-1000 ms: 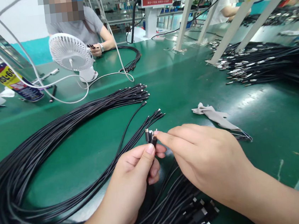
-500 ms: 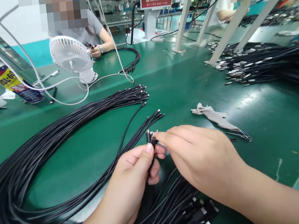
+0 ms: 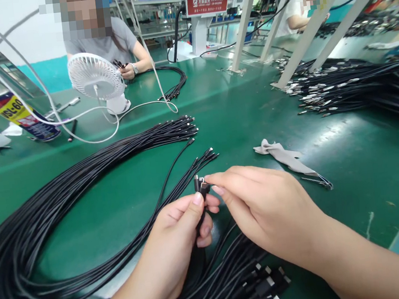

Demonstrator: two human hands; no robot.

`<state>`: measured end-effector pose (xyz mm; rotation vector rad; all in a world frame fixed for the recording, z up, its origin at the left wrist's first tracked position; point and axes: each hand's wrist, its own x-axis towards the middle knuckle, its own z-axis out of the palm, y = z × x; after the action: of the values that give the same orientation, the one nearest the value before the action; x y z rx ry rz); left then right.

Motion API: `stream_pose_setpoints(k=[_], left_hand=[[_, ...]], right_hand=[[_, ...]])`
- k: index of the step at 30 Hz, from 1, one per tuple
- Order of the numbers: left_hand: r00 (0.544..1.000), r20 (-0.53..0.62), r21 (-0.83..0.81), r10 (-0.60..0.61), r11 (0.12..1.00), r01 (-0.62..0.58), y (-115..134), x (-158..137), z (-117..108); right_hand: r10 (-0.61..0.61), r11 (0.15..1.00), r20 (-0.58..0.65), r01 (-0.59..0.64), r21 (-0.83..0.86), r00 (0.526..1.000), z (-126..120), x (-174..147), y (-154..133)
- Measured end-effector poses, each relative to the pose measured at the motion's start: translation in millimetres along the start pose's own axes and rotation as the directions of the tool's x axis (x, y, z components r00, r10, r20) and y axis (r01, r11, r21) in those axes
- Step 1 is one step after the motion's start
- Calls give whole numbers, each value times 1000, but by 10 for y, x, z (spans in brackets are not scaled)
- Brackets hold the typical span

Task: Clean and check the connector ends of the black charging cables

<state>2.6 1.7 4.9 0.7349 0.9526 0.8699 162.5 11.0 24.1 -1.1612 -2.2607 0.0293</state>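
White desk fan [image 3: 95,76] at hands' eleven o'clock, heaped black cables [image 3: 360,85] at two, grey cloth [image 3: 281,153] at three, just beyond right hand [image 3: 269,204]. USB plugs [image 3: 197,184] clamped upright between thumb and fingers of left hand [image 3: 178,223]; right forefinger at plug tips, thumb slightly apart.

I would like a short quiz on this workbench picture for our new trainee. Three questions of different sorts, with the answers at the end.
1. Which of the person's hands grips the black connectors between thumb and fingers?
2. True or false: in the picture, the white fan stands to the right of the labelled can.
3. Which lies nearest to the right hand? (a) the white fan (b) the grey cloth (c) the labelled can

Key: 1. the left hand; 2. true; 3. b
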Motion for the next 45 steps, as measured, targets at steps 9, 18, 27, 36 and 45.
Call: stream_pose_setpoints(k=[9,18,27,36,45], left_hand=[[998,70,123,-2,992,-7,-12,-24,-2],[999,33,38,-32,999,31,11,-15,11],[998,-46,21,32,999,-31,6,-5,-35],[993,-109,-8,55,998,-56,-4,11,-43],[990,-129,16,65,998,-63,-23,27,-52]], right_hand=[[130,892,88,-155,424,988,53,67,44],[93,995,-132,-96,-18,987,87,89,157],[198,965,44,-202,166,979,57,68,107],[15,986,154,-40,160,988,10,10,-62],[-44,999,47,45,-25,998,116,-55,-55]])
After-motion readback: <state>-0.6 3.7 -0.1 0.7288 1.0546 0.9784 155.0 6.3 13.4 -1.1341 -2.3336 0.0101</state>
